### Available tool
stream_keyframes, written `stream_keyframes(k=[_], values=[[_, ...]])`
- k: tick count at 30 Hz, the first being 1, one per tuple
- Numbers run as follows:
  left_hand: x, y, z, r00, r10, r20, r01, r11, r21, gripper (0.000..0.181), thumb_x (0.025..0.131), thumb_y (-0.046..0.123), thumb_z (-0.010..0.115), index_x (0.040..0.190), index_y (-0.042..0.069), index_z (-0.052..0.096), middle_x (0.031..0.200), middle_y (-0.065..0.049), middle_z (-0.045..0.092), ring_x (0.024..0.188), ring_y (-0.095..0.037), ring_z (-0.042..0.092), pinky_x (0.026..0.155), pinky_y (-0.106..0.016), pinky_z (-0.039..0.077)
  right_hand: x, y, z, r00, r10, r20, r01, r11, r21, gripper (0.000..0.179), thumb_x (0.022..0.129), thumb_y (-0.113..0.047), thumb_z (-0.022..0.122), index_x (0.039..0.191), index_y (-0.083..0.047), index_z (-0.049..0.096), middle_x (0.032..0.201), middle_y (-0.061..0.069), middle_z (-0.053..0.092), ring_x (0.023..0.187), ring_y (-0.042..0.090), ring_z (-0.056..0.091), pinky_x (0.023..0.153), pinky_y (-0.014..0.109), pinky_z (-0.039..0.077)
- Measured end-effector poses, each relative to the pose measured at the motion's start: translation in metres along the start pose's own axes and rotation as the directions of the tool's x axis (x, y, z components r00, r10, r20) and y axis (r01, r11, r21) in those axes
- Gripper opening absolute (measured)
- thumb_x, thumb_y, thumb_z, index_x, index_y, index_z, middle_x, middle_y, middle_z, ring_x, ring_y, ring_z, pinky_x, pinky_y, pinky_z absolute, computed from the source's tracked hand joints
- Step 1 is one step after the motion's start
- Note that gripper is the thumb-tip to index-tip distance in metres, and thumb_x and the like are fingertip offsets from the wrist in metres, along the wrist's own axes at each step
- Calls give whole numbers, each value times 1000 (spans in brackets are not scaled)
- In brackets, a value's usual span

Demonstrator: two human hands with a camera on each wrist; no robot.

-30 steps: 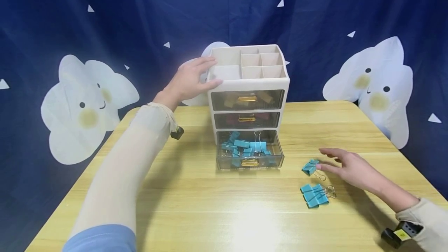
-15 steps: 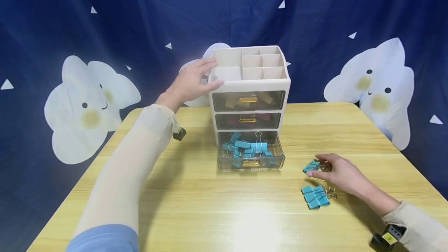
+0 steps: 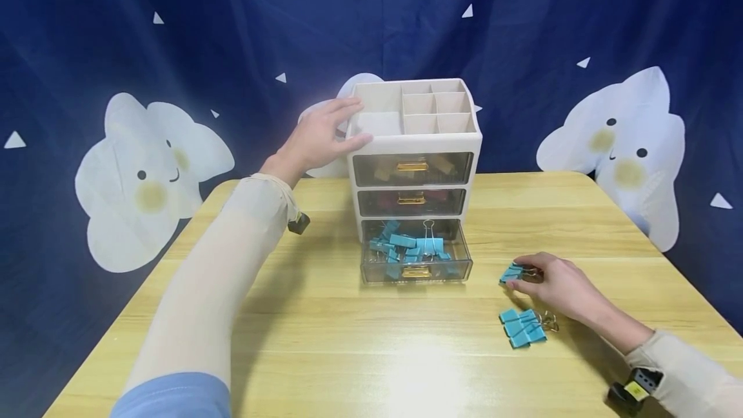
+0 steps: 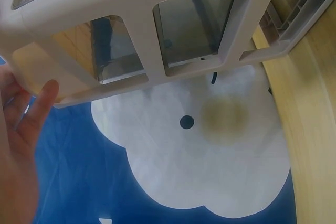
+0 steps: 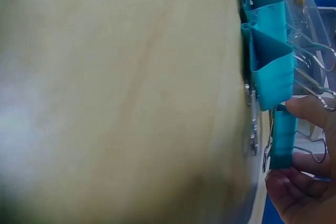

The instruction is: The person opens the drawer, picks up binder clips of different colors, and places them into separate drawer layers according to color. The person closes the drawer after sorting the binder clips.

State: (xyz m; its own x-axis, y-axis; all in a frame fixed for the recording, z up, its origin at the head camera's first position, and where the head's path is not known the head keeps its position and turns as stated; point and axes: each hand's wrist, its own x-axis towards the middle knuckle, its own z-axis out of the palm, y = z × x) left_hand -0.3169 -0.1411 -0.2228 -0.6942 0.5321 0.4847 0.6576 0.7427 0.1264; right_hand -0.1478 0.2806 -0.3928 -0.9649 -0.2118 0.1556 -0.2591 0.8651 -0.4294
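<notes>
My left hand (image 3: 319, 137) rests on the upper left corner of a white desktop drawer organizer (image 3: 424, 144), its fingers extended along the side. In the left wrist view, the thumb and fingers lie against the organizer's white frame (image 4: 152, 40). With thumb and fingers, my right hand (image 3: 560, 286) pinches a teal binder clip (image 3: 511, 273) by its ends, as the right wrist view also shows of this small clip (image 5: 283, 136). Two more teal binder clips (image 3: 524, 329) lie side by side on the table, nearer the front.
The organizer's bottom drawer (image 3: 374, 272) is pulled out and holds several teal binder clips (image 3: 429, 245). Two smoky drawers above it are closed, with small items inside. The wooden table (image 3: 325, 340) meets a dark blue curtain (image 3: 244, 11) behind.
My right hand has moved left onto the rear binder clip and closed its thumb and fingers on it. The left hand stays at the organizer's corner.
</notes>
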Motion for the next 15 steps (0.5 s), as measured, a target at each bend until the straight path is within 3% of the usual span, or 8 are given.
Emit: stream_keyframes(k=[5,15], values=[[0,0,0,1000,-11,8,11,1000,-7,70,91,56,58,145,12,49,152,-3,41,139,-24,36,115,-41,24,3,-6,-5,999,-37,-23,38,999,28,63,85,-46,74,123,2,64,114,23,66,98,39,64,84,57,50],[0,1,0,1000,-4,-9,4,1000,-9,69,90,55,59,143,12,51,151,-3,43,138,-24,38,114,-42,25,16,-26,-18,992,-118,-45,120,992,46,55,88,-43,72,125,-3,65,118,15,66,103,35,64,86,54,51]])
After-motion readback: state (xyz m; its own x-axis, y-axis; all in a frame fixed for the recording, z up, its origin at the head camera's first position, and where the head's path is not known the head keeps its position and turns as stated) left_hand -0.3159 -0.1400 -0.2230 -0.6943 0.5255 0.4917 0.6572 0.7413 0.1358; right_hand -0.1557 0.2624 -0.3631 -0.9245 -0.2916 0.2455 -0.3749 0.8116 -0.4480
